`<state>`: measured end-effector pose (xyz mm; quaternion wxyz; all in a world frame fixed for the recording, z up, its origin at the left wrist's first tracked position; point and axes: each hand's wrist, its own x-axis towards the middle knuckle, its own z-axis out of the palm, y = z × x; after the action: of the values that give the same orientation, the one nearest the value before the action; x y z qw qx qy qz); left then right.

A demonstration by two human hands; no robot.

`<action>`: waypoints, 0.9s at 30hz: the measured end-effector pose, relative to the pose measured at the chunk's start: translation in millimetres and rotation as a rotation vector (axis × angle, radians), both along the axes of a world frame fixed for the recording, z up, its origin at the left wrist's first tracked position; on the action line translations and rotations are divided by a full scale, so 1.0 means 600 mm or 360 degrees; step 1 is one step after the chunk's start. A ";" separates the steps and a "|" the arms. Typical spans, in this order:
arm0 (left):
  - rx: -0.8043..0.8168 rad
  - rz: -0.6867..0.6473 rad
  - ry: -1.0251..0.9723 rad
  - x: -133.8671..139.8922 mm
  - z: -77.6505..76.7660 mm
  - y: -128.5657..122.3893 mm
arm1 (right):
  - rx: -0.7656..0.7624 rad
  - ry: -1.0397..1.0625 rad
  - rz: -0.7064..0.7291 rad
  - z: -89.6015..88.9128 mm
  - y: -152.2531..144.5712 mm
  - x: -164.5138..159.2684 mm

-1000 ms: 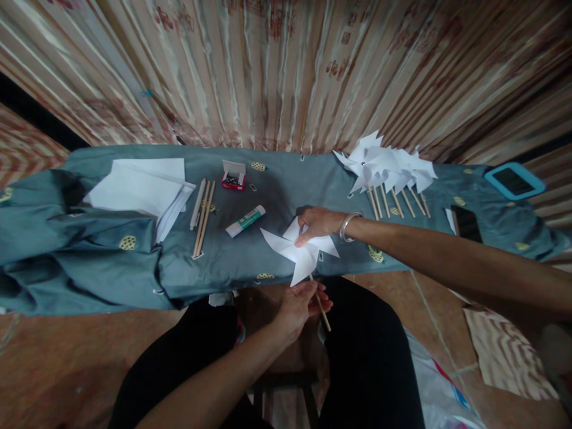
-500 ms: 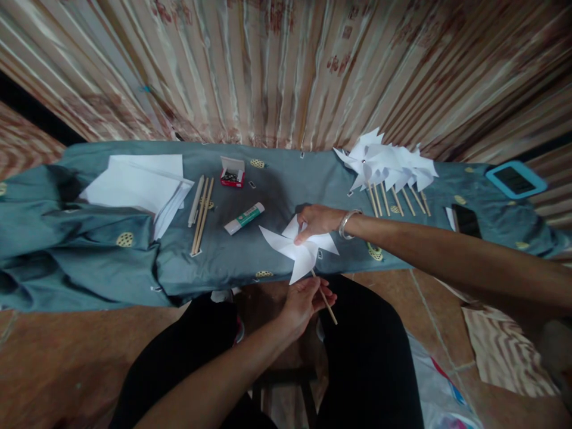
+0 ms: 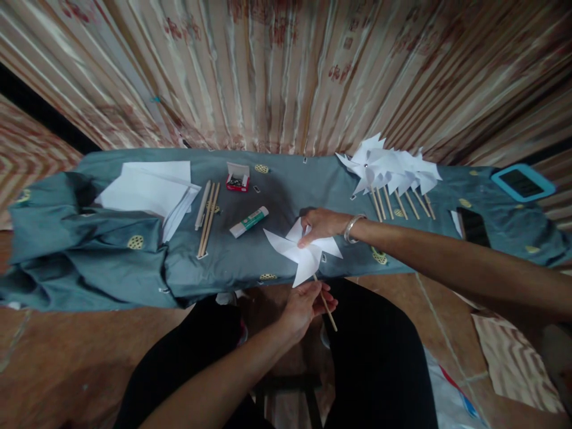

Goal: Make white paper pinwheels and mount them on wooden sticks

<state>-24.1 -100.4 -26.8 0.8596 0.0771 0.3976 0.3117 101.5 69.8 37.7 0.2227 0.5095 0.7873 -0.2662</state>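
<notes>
A white paper pinwheel (image 3: 307, 260) lies at the table's front edge, its wooden stick (image 3: 329, 316) sticking out toward me past the edge. My left hand (image 3: 304, 307) is closed around the stick just below the paper blades. From the right, my right hand (image 3: 322, 227) reaches over and presses thumb and fingers on the pinwheel's middle; the centre itself is hidden under them. A glue stick (image 3: 249, 221) with a green label lies left of the pinwheel. Behind it stands a small red open box (image 3: 238, 181) of small dark metal pieces.
White paper sheets (image 3: 147, 187) lie at the left, beside a white pen (image 3: 202, 205) and wooden sticks (image 3: 209, 220). Several pinwheels (image 3: 393, 168) overlap at the back right. A phone (image 3: 474, 227) and a blue-framed device (image 3: 522, 182) rest on the grey-green cloth (image 3: 295, 185). A curtain hangs behind.
The whole view has shifted a little, so everything sits slightly further right and lower. Both hands keep their hold on the pinwheel, with no clear movement of their own.
</notes>
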 end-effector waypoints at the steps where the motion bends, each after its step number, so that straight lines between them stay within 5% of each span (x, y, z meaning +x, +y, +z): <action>1: 0.0004 -0.0006 0.0005 -0.004 -0.001 -0.001 | -0.0014 0.0005 -0.0004 0.002 0.000 0.000; 15: 0.0113 -0.0036 0.0100 -0.021 0.002 0.004 | -0.0006 0.0218 -0.0159 0.011 -0.016 0.011; 27: 0.0203 -0.0029 0.0107 -0.016 0.016 0.021 | 0.0051 0.0752 -0.0953 -0.005 -0.042 0.066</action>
<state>-33.4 -88.0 -17.1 0.8418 0.1458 0.4049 0.3259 141.0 44.6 34.4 -0.0605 0.6450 0.6373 -0.4173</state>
